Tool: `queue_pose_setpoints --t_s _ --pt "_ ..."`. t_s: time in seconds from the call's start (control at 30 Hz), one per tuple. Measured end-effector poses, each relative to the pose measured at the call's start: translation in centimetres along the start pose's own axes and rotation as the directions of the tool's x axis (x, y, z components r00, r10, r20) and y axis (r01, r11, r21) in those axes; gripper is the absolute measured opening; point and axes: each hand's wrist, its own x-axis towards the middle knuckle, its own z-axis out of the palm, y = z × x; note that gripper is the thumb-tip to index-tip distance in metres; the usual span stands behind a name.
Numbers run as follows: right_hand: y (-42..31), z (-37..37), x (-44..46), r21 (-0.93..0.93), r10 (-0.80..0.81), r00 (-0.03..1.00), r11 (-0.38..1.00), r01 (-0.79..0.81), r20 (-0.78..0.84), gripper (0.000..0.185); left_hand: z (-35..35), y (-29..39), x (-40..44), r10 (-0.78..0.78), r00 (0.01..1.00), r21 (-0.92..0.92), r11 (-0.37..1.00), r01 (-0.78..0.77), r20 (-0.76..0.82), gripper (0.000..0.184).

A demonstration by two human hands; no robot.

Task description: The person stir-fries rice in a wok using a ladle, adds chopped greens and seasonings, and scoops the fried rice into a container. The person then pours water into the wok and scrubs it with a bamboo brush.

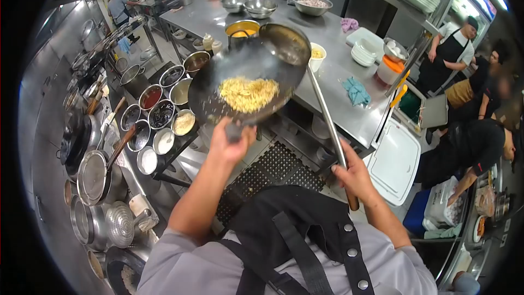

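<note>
A dark wok (pixel 204 95) is held up in front of me, its handle in my left hand (pixel 232 141). Yellow fried rice (pixel 248 94) lies in the wok, with a little steam over it. My right hand (pixel 353 173) is wrapped round the long handle of a metal ladle (pixel 326 110). The ladle's large round bowl is raised at the wok's far right edge. Just beyond that edge stands a white tub (pixel 316 57) with yellow food in it.
Metal pots of sauces and powders (pixel 162 113) stand at the left. A steel table (pixel 305 27) ahead bears bowls, white containers (pixel 367 52) and a teal cloth (pixel 356 92). Several people (pixel 448 49) are at the right and far back. A black mat (pixel 267 175) covers the floor.
</note>
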Motion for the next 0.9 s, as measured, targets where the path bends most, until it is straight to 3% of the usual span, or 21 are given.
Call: queue_pose_setpoints --t_s 0.03,0.07,0.1,0.17,0.23,0.27,0.3,0.37,0.4,0.47,0.5,0.57,0.6,0.63,0.7,0.73,0.77,0.83,0.87,0.9 --pt "-0.7 -0.1 -0.2 0.088 0.054 0.998 0.995 -0.055 0.008 0.078 0.2 0.4 1.1 -0.096 0.991 -0.065 0.993 0.102 0.089 0.052" --pt "-1.3 -0.2 -1.1 0.09 0.002 1.0 0.996 -0.002 -0.007 0.077 -1.8 -1.4 0.6 0.095 0.995 0.098 0.99 -0.099 0.041 0.047" --pt "-1.8 -0.5 -2.2 0.138 0.043 0.999 0.989 -0.048 0.032 0.078 -5.0 -4.0 -0.7 0.296 0.954 0.257 0.92 -0.295 0.035 0.043" --pt "-1.7 -0.3 -3.9 0.309 0.019 0.995 0.95 -0.047 0.094 0.08 -6.6 -8.6 -7.1 0.39 0.92 0.44 0.822 -0.362 0.027 0.014" --pt "-0.6 0.3 -4.9 0.371 0.089 0.984 0.918 -0.142 0.156 0.081 -8.0 -7.0 -9.7 0.299 0.946 0.286 0.924 -0.254 -0.125 0.026" --pt "-1.0 0.6 -5.0 0.358 0.115 0.982 0.92 -0.163 0.152 0.081 -8.0 -5.0 -9.8 0.103 0.978 0.082 0.993 -0.089 -0.182 0.018" --pt "-1.6 0.8 -4.7 0.343 0.12 0.982 0.925 -0.164 0.144 0.08 -7.4 -5.5 -9.6 0.295 0.95 0.255 0.931 -0.261 -0.105 0.014" --pt "-2.8 0.7 -4.1 0.33 0.1 0.982 0.932 -0.15 0.162 0.079 -6.9 -4.8 -8.8 0.185 0.979 0.17 0.971 -0.168 -0.088 0.013" --pt "-3.6 0.5 -3.8 0.297 0.103 0.987 0.945 -0.136 0.122 0.079 -6.6 -5.2 -9.1 0.194 0.977 0.171 0.969 -0.178 -0.084 0.013" --pt "-6.0 0.1 -3.0 0.236 0.088 0.995 0.967 -0.099 0.056 0.08 -6.1 -6.4 -10.1 0.46 0.881 0.372 0.841 -0.392 -0.11 0.018" --pt "-6.6 -0.4 -2.3 0.167 0.069 0.997 0.983 -0.071 0.016 0.08 -6.8 -6.4 -10.5 0.468 0.878 0.373 0.836 -0.402 -0.101 0.018" --pt "-8.7 -1.2 -0.5 -0.093 0.045 0.999 0.995 -0.047 -0.018 0.08 -8.6 -5.9 -10.7 0.528 0.847 0.654 0.619 -0.435 0.063 0.026" --pt "-10.5 -1.2 0.3 -0.286 0.068 0.997 0.955 -0.073 -0.025 0.08 -8.2 -5.0 -10.3 0.531 0.843 0.658 0.607 -0.447 0.083 0.026" --pt "-11.6 -0.6 0.9 -0.281 0.056 0.998 0.957 -0.064 -0.035 0.08 -7.9 -4.2 -10.0 0.55 0.826 0.685 0.556 -0.471 0.122 0.025" --pt "-12.8 1.5 0.8 -0.295 0.215 0.961 0.942 -0.158 0.172 0.08 -8.5 -3.2 -9.1 0.571 0.801 0.731 0.467 -0.498 0.181 0.023" --pt "-12.7 3.1 0.3 -0.183 0.223 0.937 0.967 -0.178 0.267 0.079 -8.7 -1.5 -8.6 0.457 0.886 0.699 0.607 -0.379 0.083 0.022" --pt "-11.5 4.6 0.2 -0.005 0.179 0.896 0.981 -0.193 0.406 0.073 -7.5 -1.4 -8.1 0.432 0.901 0.603 0.709 -0.366 0.039 0.009" --pt "-11.7 6.6 -1.6 0.228 0.255 0.774 0.861 -0.455 0.58 0.054 -5.9 -2.2 -8.2 0.358 0.93 0.416 0.861 -0.293 -0.088 0.01" --pt "-11.4 6.4 -2.2 0.23 0.27 0.771 0.852 -0.47 0.576 0.054 -6.4 -2.6 -8.4 0.245 0.952 0.346 0.923 -0.17 -0.184 0.011" --pt "-10.6 6.8 -3.0 0.412 0.297 0.682 0.615 -0.673 0.669 0.047 -7.9 -2.9 -8.7 0.228 0.957 0.35 0.924 -0.155 -0.177 0.011"
